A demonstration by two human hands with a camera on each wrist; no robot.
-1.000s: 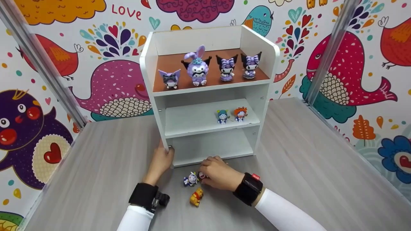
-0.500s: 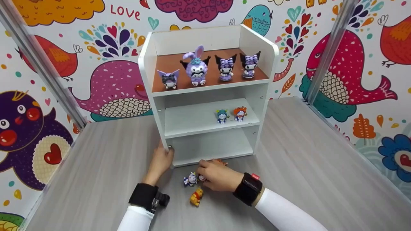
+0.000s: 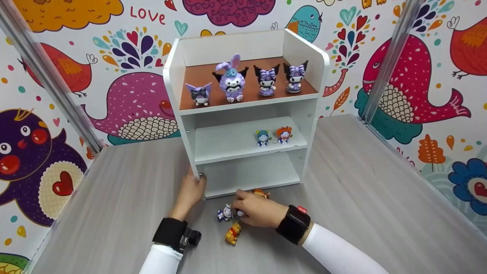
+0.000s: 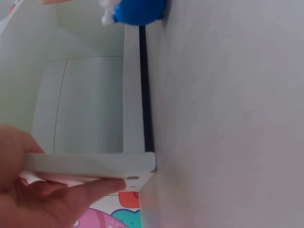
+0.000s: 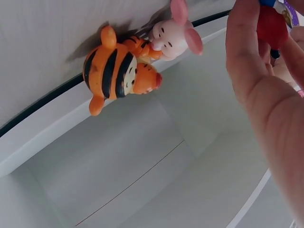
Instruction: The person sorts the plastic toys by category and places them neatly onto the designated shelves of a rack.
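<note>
My left hand (image 3: 192, 189) grips the lower left side panel of a white shelf unit (image 4: 95, 164), with the thumb and fingers on either side of its edge. In front of the unit, my right hand (image 3: 258, 207) pinches a small figurine (image 5: 272, 26), whose red and blue parts show between the fingers in the right wrist view. Left of that hand lies a blue-and-white figurine (image 3: 226, 213). A yellow bear figurine (image 3: 233, 234) in a red top lies nearer the front. By the unit's bottom edge are a striped tiger figurine (image 5: 109, 71) and a pink piglet figurine (image 5: 171, 40).
Several purple figurines (image 3: 233, 85) stand on the brown top shelf (image 3: 247, 68). A teal-hooded figurine (image 3: 263, 138) and an orange-hooded figurine (image 3: 284, 135) stand at the right of the middle shelf (image 3: 224, 140). Patterned walls (image 3: 144, 95) enclose the grey wood-grain table (image 3: 354, 182).
The right hand has drawn slightly toward the front, and the orange tiger figurine has come into sight behind it. The figurine at its fingertips has turned. The left hand stays on the panel.
</note>
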